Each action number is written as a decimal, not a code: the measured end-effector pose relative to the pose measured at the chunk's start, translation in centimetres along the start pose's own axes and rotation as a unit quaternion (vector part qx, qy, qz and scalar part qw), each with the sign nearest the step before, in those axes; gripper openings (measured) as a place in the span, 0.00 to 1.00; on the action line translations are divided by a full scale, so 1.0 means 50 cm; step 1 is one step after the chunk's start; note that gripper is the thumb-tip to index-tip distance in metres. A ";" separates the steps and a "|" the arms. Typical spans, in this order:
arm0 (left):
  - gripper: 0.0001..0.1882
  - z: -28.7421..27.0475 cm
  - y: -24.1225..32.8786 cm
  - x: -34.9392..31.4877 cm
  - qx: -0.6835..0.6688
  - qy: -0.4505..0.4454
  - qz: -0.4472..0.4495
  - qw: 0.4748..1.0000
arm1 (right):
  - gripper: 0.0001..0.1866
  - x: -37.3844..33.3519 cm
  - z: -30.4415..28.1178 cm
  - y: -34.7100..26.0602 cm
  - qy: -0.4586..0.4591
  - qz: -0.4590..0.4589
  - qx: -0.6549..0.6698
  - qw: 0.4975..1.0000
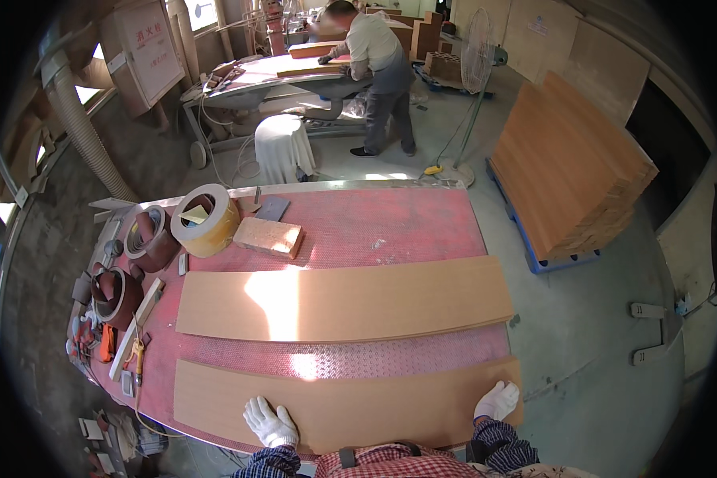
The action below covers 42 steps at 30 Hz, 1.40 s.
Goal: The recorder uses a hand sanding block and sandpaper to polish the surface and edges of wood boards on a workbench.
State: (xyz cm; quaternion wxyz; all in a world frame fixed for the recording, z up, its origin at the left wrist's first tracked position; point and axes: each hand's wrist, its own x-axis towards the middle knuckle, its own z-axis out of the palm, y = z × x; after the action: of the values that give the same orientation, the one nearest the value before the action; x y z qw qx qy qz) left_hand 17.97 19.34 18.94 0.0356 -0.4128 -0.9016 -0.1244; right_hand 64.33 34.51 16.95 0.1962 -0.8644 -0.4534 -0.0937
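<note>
A long, brown wooden board [358,398] lies flat along the near edge of the red table. My left hand [270,422], in a white glove, rests on the left part of this board with its fingers spread. Near the board's right end is my right hand [498,401], also gloved in white, with its fingers curled in against the surface. Whatever it may be holding is hidden. Beyond it, a second board [366,303] of similar size lies parallel, with a strip of red table between the two.
The red table [422,219] carries a brick-like block [268,237], abrasive-looking rolls [205,221] and an air blow gun [139,357] on its left. Stacked boards [570,171] stand on a blue pallet at right. A co-worker [378,72] bends over another table near a fan [478,52].
</note>
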 end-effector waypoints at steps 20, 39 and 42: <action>0.32 0.008 -0.004 -0.003 0.001 0.016 0.010 1.000 | 0.13 -0.001 -0.006 -0.011 0.003 0.008 -0.009 1.000; 0.32 -0.040 0.010 0.017 0.009 0.008 0.034 0.999 | 0.12 -0.007 0.000 -0.021 0.038 0.001 -0.006 0.999; 0.31 -0.093 0.048 0.028 -0.002 -0.020 0.043 0.999 | 0.12 -0.007 0.008 -0.007 0.061 -0.015 -0.017 0.998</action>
State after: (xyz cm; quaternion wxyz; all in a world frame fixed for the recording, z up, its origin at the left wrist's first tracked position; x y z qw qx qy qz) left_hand 18.69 20.69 24.14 0.0220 -0.4541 -0.8831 -0.1162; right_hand 63.82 34.61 16.56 0.2074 -0.8532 -0.4523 -0.1564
